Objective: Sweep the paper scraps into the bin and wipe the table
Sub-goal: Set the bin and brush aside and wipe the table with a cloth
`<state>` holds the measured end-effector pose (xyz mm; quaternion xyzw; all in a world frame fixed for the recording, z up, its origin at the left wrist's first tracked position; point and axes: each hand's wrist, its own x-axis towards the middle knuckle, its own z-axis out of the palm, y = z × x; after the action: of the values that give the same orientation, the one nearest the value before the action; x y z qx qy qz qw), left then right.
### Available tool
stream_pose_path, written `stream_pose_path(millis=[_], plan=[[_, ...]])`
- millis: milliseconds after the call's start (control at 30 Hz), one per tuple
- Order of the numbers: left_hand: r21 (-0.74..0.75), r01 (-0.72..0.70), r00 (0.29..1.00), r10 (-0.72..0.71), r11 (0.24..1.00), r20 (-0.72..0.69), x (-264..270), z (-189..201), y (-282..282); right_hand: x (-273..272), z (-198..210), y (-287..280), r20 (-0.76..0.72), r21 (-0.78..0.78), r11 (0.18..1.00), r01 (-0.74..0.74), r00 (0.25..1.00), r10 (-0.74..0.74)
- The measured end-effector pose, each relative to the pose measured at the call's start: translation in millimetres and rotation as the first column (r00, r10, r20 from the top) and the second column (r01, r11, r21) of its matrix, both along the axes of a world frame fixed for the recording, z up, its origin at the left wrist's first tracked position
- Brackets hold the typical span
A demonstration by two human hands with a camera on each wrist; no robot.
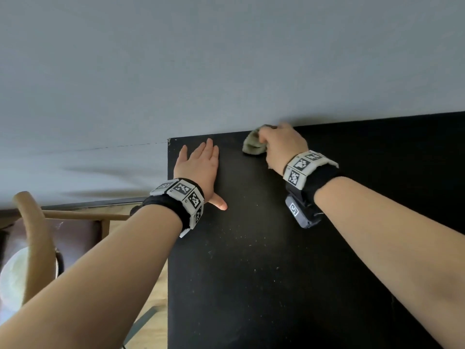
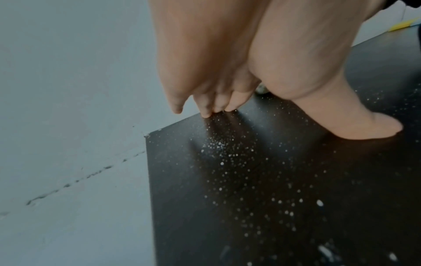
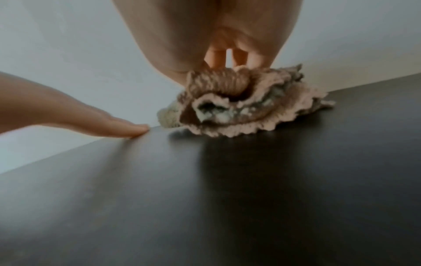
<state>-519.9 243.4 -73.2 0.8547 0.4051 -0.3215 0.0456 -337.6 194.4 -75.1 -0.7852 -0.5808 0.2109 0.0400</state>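
A black table (image 1: 264,273) fills the lower right of the head view, dusted with fine white specks (image 2: 227,147). My left hand (image 1: 201,165) lies flat on it near the far left corner, fingers straight and thumb spread. My right hand (image 1: 281,144) grips a crumpled beige-green cloth (image 1: 253,144) against the table's far edge by the wall. In the right wrist view the bunched cloth (image 3: 239,108) sits under my curled fingers, and the left hand's fingertips (image 3: 134,130) touch the tabletop beside it. No bin and no larger paper scraps are in view.
A grey wall (image 1: 226,59) runs directly behind the table. Left of the table stands a wooden chair (image 1: 35,235) on a light wood floor (image 1: 153,285). A yellow object (image 2: 403,25) shows at the table's far right in the left wrist view.
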Motion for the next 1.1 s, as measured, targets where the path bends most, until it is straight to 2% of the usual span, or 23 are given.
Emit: stream_pose_path(millis=[67,133,200,367,567,633,733,800,933,1000,1100], plan=[[-0.009,0.001,1.0,-0.001,1.0,0.006,-0.5,0.5,0.2,15.6,0.8,-11.5,0.047,0.017,0.988,0.153,0.987,-0.153],[-0.009,-0.001,1.0,0.001,1.0,0.018,-0.7,0.4,0.1,14.7,3.0,-10.5,0.066,0.005,0.98,0.199,0.978,-0.199],[-0.004,-0.001,1.0,0.002,1.0,0.016,0.0,0.7,-1.2,-1.9,2.0,-1.7,0.029,-0.014,0.987,0.161,0.987,-0.16],[-0.013,-0.012,1.0,0.012,1.0,0.01,0.0,0.3,-1.0,-51.9,-8.0,8.0,-0.089,0.031,0.998,-0.046,0.995,0.049],[-0.022,-0.014,0.999,0.015,1.0,0.047,-3.8,-2.3,1.1,-34.1,-13.4,-33.5,-0.206,-0.007,0.985,-0.174,0.964,0.169],[-0.019,-0.02,0.999,0.02,1.0,0.044,-3.0,-2.3,0.4,-23.4,-14.3,-19.5,-0.191,0.014,0.992,-0.126,0.974,0.126],[-0.018,-0.02,0.999,0.021,1.0,0.039,-1.6,-2.2,0.0,-4.4,-16.2,13.4,-0.182,0.091,0.995,0.04,0.983,-0.023],[-0.016,-0.021,0.999,0.022,1.0,0.04,-1.9,-2.6,0.2,-3.2,-18.3,19.4,-0.165,0.089,0.995,0.039,0.986,-0.023],[-0.012,-0.021,0.999,0.021,1.0,0.038,-3.7,-3.9,1.4,-32.3,-15.8,-20.2,-0.122,0.02,0.997,-0.075,0.99,0.077],[-0.02,-0.014,0.999,0.015,1.0,0.031,-3.3,-2.4,1.8,-48.7,-11.1,-55.0,-0.179,-0.008,0.989,-0.147,0.973,0.143],[-0.024,-0.016,0.999,0.017,1.0,0.028,-2.4,-0.5,1.0,-59.3,-8.6,-97.8,-0.283,-0.011,0.984,-0.177,0.944,0.167]])
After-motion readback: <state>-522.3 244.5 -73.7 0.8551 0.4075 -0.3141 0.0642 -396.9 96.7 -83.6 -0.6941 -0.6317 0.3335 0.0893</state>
